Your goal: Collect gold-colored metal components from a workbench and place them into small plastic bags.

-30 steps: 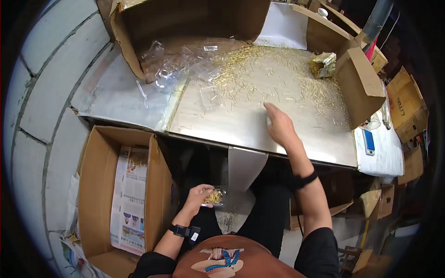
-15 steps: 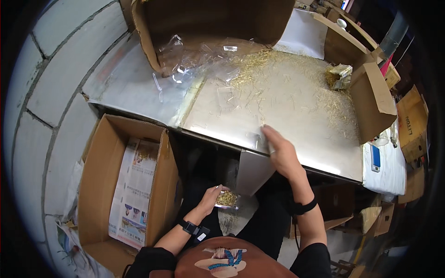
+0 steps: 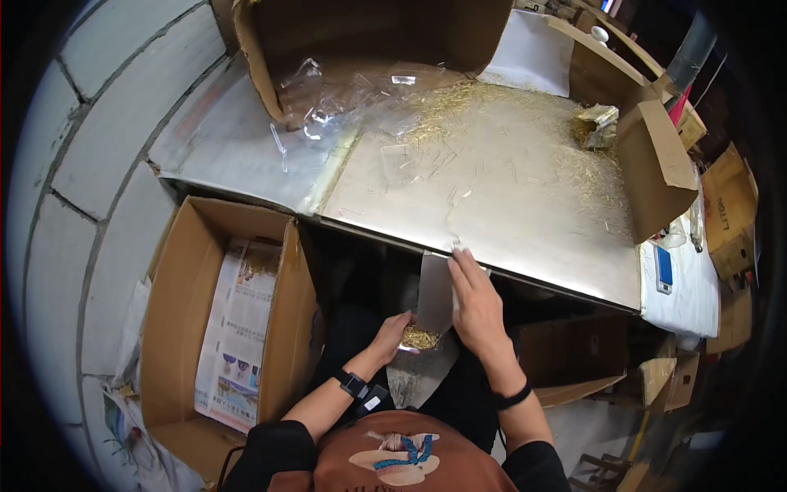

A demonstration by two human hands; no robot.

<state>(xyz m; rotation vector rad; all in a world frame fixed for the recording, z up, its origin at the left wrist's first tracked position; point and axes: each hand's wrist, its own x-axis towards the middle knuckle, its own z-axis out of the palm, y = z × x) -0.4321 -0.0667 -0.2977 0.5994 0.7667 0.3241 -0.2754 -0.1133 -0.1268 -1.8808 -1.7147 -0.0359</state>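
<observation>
In my left hand (image 3: 388, 338), held low under the front of the table, is a small clear plastic box (image 3: 420, 339) filled with thin gold-coloured pins. My right hand (image 3: 477, 302) lies stretched out at the table's front edge, fingers straight and side by side. A few loose pins (image 3: 453, 243) lie on the tabletop just past its fingertips. More gold pins (image 3: 447, 115) are spread in a loose heap across the far part of the pale tabletop (image 3: 492, 205).
A large cardboard box (image 3: 385, 37) on its side stands at the back, clear plastic pieces (image 3: 328, 107) before its mouth. At lower left is an open carton (image 3: 283, 328) lined with newspaper. Right of the table are a cardboard flap (image 3: 652, 168) and a blue device (image 3: 663, 266).
My right hand has drawn back toward me, from over the tabletop to its front edge. My left hand has moved the box of pins slightly right and up, nearer my right hand.
</observation>
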